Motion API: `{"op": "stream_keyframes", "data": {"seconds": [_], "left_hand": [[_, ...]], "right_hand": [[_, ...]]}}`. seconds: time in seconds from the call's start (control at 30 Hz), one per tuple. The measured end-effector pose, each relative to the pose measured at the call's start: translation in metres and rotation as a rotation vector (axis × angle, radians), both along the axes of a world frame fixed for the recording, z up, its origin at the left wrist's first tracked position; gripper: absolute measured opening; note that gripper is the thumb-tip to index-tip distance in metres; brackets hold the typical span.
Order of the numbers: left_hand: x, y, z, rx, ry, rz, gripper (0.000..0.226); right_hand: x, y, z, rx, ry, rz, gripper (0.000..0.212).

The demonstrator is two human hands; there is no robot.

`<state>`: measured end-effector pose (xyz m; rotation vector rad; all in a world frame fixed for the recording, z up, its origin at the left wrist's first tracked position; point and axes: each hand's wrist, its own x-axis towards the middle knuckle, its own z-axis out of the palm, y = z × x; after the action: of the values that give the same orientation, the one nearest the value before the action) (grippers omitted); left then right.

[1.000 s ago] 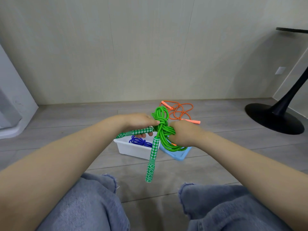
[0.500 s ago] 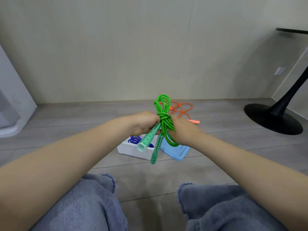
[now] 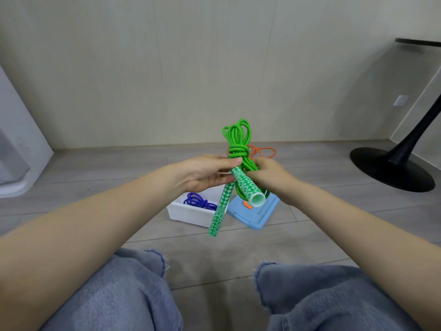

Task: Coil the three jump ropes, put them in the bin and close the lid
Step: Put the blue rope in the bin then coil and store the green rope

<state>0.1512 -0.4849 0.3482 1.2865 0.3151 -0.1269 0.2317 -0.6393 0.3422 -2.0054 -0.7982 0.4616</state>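
Both hands, left hand [image 3: 205, 173], right hand [image 3: 272, 177], gripping green rope [image 3: 237, 144]

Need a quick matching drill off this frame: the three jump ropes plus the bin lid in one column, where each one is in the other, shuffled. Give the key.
Things:
1. green jump rope
2. blue jump rope
3. orange jump rope
4. blue lid

Places:
A. lies loose on the floor beyond the hands
B. flat on the floor beside the bin, on its right in the picture
C. coiled inside the white bin
D. bundled and held up between the left hand and the right hand

Pairs: 1-D, 2-C, 3-A, 4-B
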Motion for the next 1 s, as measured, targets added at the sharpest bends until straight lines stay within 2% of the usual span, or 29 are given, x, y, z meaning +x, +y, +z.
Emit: {"op": "stream_keyframes", "data": {"seconds": [0.1, 0.23, 0.3, 0.47, 0.57, 0.63, 0.77, 0.87, 1.0], "left_hand": [[0.002, 0.003, 0.001, 0.025, -0.013, 0.057, 0.025], [0.003, 0.007, 0.006, 0.150, -0.036, 0.241, 0.012], [0.001, 0.007, 0.008, 0.261, -0.077, 0.352, 0.012], [-0.005, 0.009, 0.009, 0.253, -0.106, 0.444, 0.019], [-0.003, 0.010, 0.007, 0.237, -0.119, 0.489, 0.010], [0.001, 0.010, 0.003, 0.228, -0.110, 0.548, 0.016], [0.006, 0.011, -0.003, 0.251, -0.099, 0.604, 0.016], [0.010, 0.016, -0.008, 0.251, -0.096, 0.603, 0.025], [0.012, 0.019, -0.013, 0.303, -0.092, 0.587, 0.025]], "right_hand": [[-0.001, 0.000, 0.006, 0.164, 0.322, 0.087, 0.011], [0.001, 0.000, 0.007, 0.257, 0.522, 0.252, 0.018], [-0.001, 0.001, 0.007, 0.266, 0.581, 0.317, 0.031], [-0.019, 0.003, 0.010, 0.153, 0.467, 0.402, 0.040], [-0.039, 0.009, 0.013, 0.108, 0.324, 0.466, 0.033], [-0.047, 0.012, 0.014, 0.132, 0.285, 0.447, 0.027], [-0.054, 0.014, 0.017, 0.166, 0.250, 0.435, 0.029], [-0.056, 0.017, 0.018, 0.181, 0.220, 0.399, 0.030], [-0.057, 0.017, 0.016, 0.140, 0.109, 0.326, 0.042]]}}
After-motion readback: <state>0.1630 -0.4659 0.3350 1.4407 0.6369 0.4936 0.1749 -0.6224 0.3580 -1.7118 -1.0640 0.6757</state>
